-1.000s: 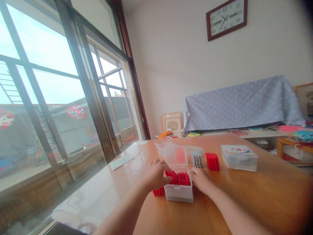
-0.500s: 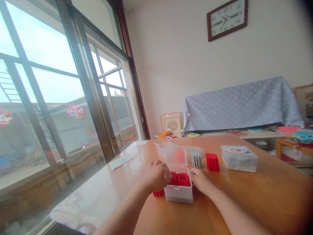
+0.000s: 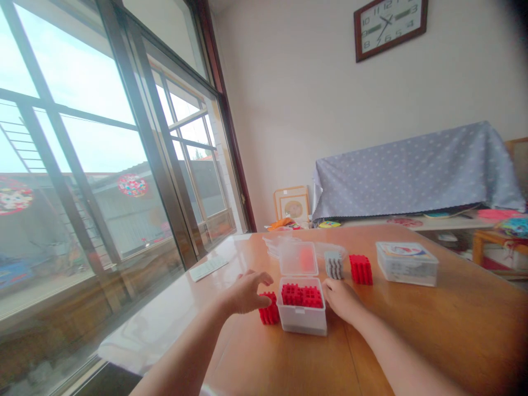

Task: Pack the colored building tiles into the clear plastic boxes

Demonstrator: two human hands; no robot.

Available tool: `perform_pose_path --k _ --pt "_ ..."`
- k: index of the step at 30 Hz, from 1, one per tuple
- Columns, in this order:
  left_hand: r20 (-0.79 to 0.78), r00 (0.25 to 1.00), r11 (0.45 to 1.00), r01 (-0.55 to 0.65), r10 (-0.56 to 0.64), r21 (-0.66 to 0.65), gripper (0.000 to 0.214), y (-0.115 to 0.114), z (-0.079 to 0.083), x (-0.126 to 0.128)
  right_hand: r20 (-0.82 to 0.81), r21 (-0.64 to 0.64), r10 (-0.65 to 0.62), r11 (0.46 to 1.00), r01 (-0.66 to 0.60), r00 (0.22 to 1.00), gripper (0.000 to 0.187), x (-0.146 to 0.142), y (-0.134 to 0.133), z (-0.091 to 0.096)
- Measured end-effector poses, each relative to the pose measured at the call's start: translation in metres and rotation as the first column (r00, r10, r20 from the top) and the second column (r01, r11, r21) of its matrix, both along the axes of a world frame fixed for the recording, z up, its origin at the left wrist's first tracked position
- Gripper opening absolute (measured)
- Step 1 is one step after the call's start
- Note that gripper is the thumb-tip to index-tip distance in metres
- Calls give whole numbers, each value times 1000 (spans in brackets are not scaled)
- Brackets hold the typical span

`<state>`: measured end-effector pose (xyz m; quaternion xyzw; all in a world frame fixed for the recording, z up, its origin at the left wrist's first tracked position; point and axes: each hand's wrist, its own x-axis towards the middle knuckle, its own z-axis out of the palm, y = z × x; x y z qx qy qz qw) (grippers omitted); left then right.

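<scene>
A small clear plastic box (image 3: 303,320) stands on the wooden table (image 3: 433,330), its hinged lid (image 3: 298,258) up and red toothed pieces (image 3: 301,295) packed inside. My left hand (image 3: 246,291) hovers just left of the box with fingers apart, over a stack of red pieces (image 3: 269,311) on the table; it is touching or nearly touching them. My right hand (image 3: 341,298) rests against the box's right side, fingers curled on the wall.
Behind the box stand a grey toothed stack (image 3: 334,264) and a red stack (image 3: 360,269). A closed clear box (image 3: 406,263) sits further right. A white card (image 3: 208,268) lies near the window-side edge. More clear lids (image 3: 277,243) lie at the back.
My left hand has come out of the box and moved left over the red stack beside it, fingers opening. The red pieces in the box now lie level. The right hand stayed put.
</scene>
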<state>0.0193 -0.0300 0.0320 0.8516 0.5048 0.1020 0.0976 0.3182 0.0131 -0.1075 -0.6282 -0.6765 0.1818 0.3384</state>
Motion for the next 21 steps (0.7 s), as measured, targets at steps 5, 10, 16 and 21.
perform_pose_path --k 5,10,16,21 --pt "-35 999 1000 -18 17 -16 51 -4 -9 -9 -8 8 -7 1000 7 1000 37 -1 0 -1" --pt "-14 999 999 -37 37 22 46 -5 -8 -10 -9 13 -4 1000 4 1000 37 0 0 -1" --pt "74 997 991 -38 29 127 38 0 8 5 -19 12 -1 1000 1 1000 35 0 0 0" --pt "65 996 984 53 -66 173 40 8 5 49 -42 6 6 1000 -6 999 34 0 -1 0"
